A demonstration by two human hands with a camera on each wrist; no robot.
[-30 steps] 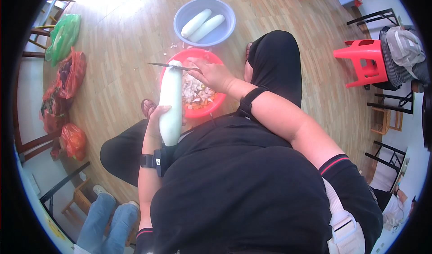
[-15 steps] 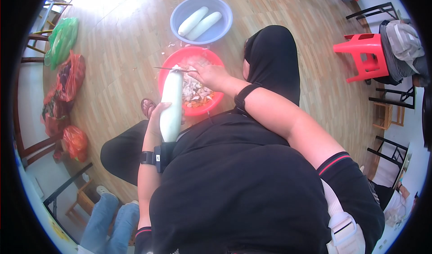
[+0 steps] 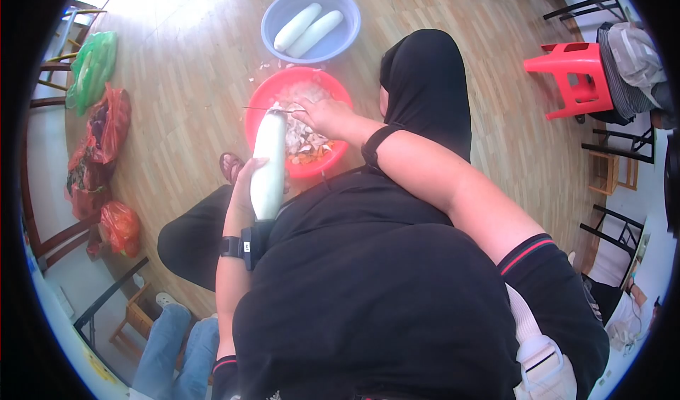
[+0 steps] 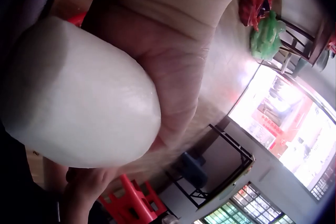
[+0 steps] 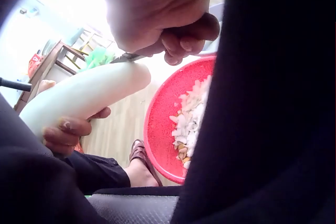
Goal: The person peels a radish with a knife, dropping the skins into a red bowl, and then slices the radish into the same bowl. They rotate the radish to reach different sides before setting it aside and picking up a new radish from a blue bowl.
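Observation:
A long peeled white radish (image 3: 269, 162) is held slanted over the red basin (image 3: 261, 104), its far end above the rim. My left hand (image 3: 246, 187) grips its lower part; the left wrist view shows its blunt end (image 4: 79, 95) filling my palm (image 4: 173, 77). My right hand (image 3: 322, 115) grips a knife (image 3: 263, 109) whose thin blade lies across the radish's far tip (image 5: 139, 71). In the right wrist view my fingers (image 5: 181, 37) curl round the knife handle. The red basin (image 5: 157, 129) holds chopped white and orange pieces (image 5: 188, 121).
A blue basin (image 3: 278, 12) with two peeled radishes (image 3: 308, 30) stands beyond the red one on the wooden floor. Plastic bags (image 3: 95, 127) lie at the left, a red stool (image 3: 567, 81) and chairs at the right. Another person's legs (image 3: 170, 343) are at lower left.
The knife and my right hand have drawn closer to the radish tip, the blade now lying across it. The view has shifted slightly; my left hand keeps its grip.

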